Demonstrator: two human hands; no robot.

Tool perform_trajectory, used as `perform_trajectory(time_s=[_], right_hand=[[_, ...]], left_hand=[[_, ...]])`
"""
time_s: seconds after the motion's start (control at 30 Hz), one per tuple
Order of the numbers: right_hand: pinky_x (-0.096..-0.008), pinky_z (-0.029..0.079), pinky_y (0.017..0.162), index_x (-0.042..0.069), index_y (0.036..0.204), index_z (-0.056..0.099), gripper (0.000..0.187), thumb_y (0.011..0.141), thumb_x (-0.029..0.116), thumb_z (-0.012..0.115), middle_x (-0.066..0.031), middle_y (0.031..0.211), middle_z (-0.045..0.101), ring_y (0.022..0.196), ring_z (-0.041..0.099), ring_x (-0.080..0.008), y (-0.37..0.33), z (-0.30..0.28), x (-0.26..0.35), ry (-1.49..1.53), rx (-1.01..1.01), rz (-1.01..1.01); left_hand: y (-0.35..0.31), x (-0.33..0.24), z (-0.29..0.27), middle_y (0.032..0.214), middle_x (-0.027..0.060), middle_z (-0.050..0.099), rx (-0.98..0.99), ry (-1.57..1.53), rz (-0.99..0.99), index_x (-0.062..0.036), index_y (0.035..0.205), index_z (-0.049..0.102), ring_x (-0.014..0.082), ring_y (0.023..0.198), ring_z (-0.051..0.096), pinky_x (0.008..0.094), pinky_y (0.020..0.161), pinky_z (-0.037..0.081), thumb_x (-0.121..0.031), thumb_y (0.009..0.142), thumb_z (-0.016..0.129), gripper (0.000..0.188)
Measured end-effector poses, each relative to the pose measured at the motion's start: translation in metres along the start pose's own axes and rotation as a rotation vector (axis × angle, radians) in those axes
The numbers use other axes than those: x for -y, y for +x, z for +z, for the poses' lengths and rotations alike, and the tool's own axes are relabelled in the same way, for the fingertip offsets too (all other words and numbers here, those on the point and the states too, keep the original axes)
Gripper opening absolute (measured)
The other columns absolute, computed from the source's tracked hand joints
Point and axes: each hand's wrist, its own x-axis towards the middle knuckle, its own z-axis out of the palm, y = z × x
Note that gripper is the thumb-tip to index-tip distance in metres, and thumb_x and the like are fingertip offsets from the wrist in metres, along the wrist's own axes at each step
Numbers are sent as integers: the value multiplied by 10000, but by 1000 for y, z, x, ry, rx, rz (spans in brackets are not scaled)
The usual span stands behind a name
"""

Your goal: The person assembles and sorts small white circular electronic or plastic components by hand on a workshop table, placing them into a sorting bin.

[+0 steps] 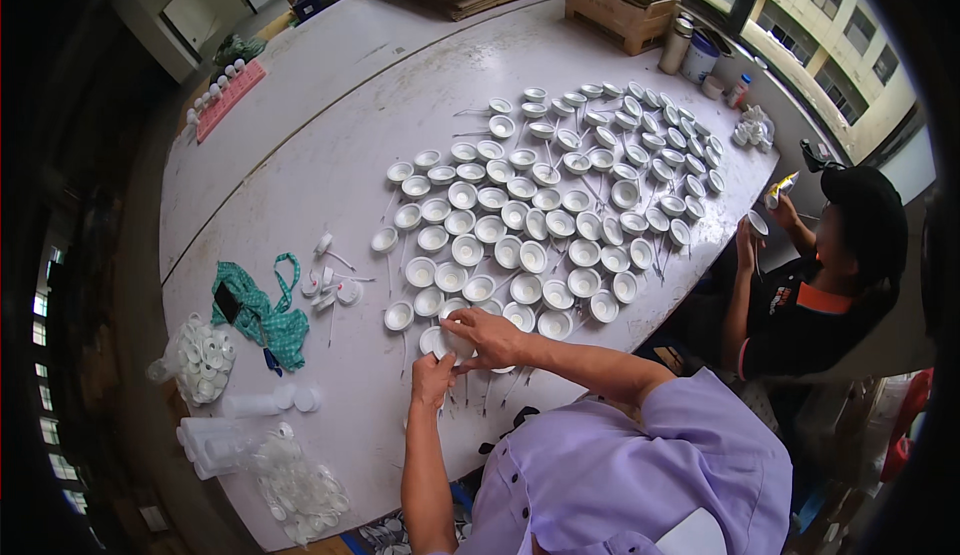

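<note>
Close to the table's near edge, my left hand is closed on a white round lamp housing. My right hand pinches a thin white disc at the side of that housing, fingers curled over its upper edge. Disc and housing overlap, and I cannot tell whether they are joined. Just beyond my hands, many similar white lamp housings stand in rows, open side up, thin wires trailing from several of them.
Bags of white discs and stacked white discs lie at left, near a green cloth and loose lamp parts. A pink tray with bulbs stands far left, a cardboard box at the back. A co-worker sits at right.
</note>
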Motion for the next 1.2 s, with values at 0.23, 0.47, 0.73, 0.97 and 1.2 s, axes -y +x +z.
perform_trajectory(time_s=[0.23,0.47,0.73,0.97,1.2], right_hand=[[-414,464,874,9,1257,461,769,671,398,771,-182,1203,504,1035,535,-356,15,-49,-39,-186,14,-107],[-402,482,866,39,1231,523,707,632,345,742,-183,1186,544,1057,554,-342,79,-124,-120,-80,-75,-64],[-407,484,876,30,1139,592,634,662,426,727,-204,1126,590,1024,579,-350,224,-187,-289,-267,-492,464],[-434,387,927,84,1041,647,539,689,492,658,-133,1066,641,1073,542,-312,284,-174,-367,-540,-423,709],[-469,312,981,108,1062,667,522,755,524,595,-105,1100,649,1148,491,-304,289,-176,-373,-706,-172,875]], left_hand=[[43,-26,33,843,66,645,48,-7,-24,52,1020,603,108,581,601,220,392,354,-99,871,559,217],[57,-82,38,1166,181,578,-60,-117,63,93,1217,493,240,919,659,246,592,496,-242,934,566,444],[18,-36,13,1176,180,605,-514,-21,324,85,1121,547,240,984,642,249,694,506,-83,944,498,249],[-6,28,39,1135,179,627,-613,-100,87,87,1080,563,239,943,659,242,653,513,-29,925,484,210],[-11,21,60,1133,190,631,-611,-151,52,71,1057,584,204,957,655,248,698,507,-12,912,505,185]])
